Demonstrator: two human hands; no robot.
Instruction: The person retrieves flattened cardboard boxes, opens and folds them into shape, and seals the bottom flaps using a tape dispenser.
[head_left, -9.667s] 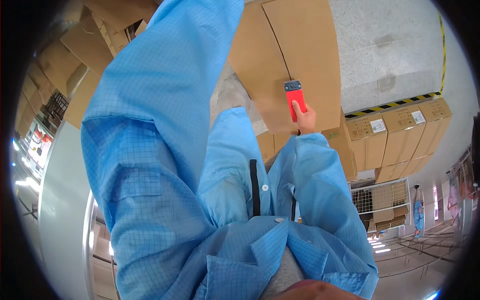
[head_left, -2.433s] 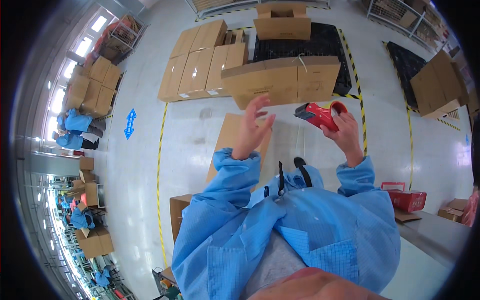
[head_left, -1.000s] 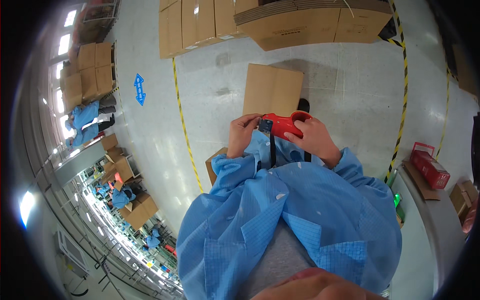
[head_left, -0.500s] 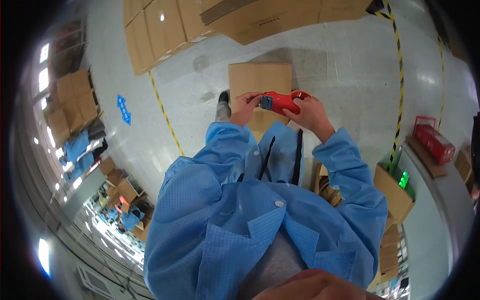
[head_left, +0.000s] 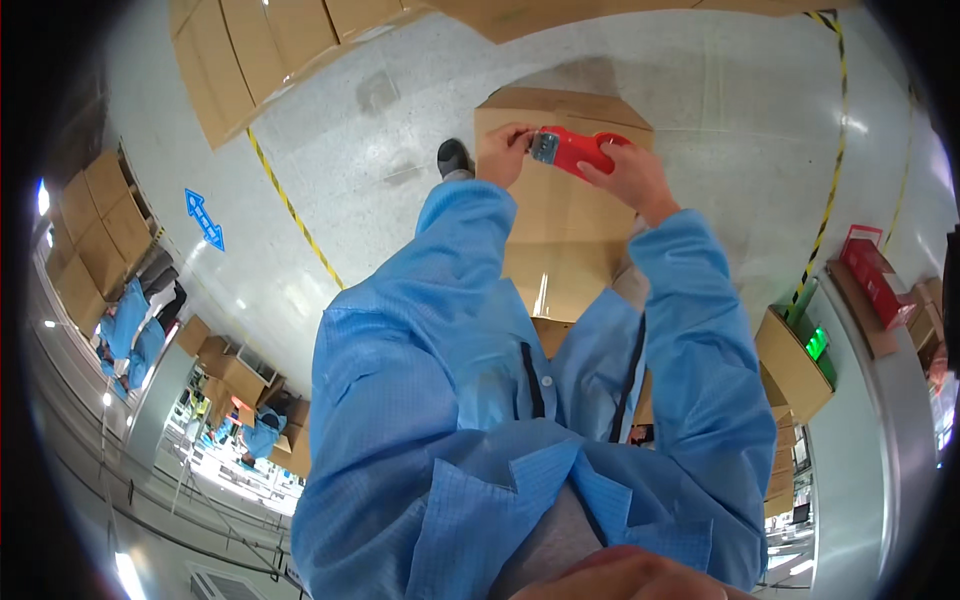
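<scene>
A red tape dispenser with a grey metal front end is in my right hand, its fingers wrapped round the rear of it. At the metal end, my left hand is closed in a pinch. Whatever lies between those left fingertips is too small to make out. Below both hands, a brown cardboard box stands on the floor between my legs, with its smooth top facing up. The dispenser is held above the far part of this box.
Stacked cartons line the far side. Yellow-and-black floor tape runs on the right, and more floor tape on the left. A grey bench at the right bears a red box. An open carton stands beside it.
My upper body has leaned forward and down, and the box looks larger. Both hands have moved slightly away from me, with the tape dispenser still in the right one.
</scene>
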